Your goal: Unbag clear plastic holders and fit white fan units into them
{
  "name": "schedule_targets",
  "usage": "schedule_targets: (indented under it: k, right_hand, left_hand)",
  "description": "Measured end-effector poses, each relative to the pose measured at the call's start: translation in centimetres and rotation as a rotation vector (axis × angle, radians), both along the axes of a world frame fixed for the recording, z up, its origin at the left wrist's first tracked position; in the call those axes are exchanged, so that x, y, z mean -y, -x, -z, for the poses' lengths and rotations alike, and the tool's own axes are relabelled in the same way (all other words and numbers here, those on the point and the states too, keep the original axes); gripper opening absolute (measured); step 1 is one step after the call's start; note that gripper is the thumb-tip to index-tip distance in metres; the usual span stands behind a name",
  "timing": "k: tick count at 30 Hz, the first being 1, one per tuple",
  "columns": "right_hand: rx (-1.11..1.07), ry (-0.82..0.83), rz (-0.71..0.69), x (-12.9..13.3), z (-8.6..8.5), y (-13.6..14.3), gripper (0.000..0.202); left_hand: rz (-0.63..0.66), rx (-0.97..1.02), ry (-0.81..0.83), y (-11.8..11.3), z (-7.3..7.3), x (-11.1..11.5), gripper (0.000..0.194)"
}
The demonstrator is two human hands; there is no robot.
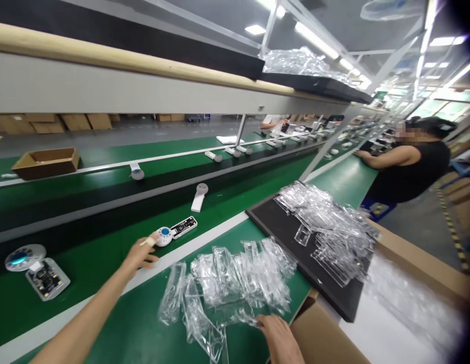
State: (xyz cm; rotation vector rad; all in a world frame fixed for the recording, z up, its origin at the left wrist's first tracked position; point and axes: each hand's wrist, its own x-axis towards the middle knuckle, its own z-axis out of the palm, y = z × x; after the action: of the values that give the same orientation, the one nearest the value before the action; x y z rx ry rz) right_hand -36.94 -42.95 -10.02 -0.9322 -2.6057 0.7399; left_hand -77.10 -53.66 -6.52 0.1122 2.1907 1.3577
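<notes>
My left hand (pixel 143 253) reaches over the belt's near edge with its fingers apart. Its fingertips are beside the round head of a white device (pixel 165 236), whose open handle shows a dark circuit board. At the bottom, my right hand (pixel 279 337) has its fingers bent together on the end of a clear plastic piece (pixel 244 317). Just beyond it, a pile of clear plastic pieces (pixel 219 275) lies on the green table (pixel 143 323). Another open device (pixel 48 278) rests on the belt at the left.
A black tray (pixel 295 247) heaped with clear pieces stands at the right, beside a cardboard box (pixel 326 333). A white device (pixel 199 198) lies farther up the belt. A shelf (pixel 143 91) crosses above. A person in black (pixel 413 167) works at the far right.
</notes>
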Motion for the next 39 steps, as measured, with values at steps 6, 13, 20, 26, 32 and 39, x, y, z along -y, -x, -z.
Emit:
schedule_targets:
  k: [6, 13, 20, 26, 32, 39]
  right_hand:
    - [0.038, 0.32, 0.24, -0.9, -6.7, 5.9, 0.048]
    - [-0.07, 0.111, -0.26, 3.1, -10.8, 18.6, 0.055]
    - [-0.075, -0.106, -0.34, 10.9, -9.7, 22.7, 0.056]
    - [-0.196, -0.121, -0.35, 12.4, -7.7, 22.0, 0.055]
    - [-0.33, 0.054, -0.433, 13.0, -7.6, 20.2, 0.056]
    - [-0.471, 0.555, 0.095, 14.6, -8.6, 20.7, 0.038]
  left_hand:
    - [-0.059, -0.063, -0.089, -1.5, 0.0, -3.6, 0.059]
    - [-0.082, -0.224, -0.277, -4.6, -8.6, 4.8, 0.06]
    - [-0.235, 0.017, -0.365, -7.2, -11.0, 9.6, 0.068]
    - [-0.291, 0.049, -0.449, -8.2, -11.7, 12.2, 0.069]
    - [-0.153, 0.257, -0.672, -11.0, -9.9, 12.8, 0.066]
    - [-0.191, 0.072, -0.54, -13.4, -7.5, 12.6, 0.05]
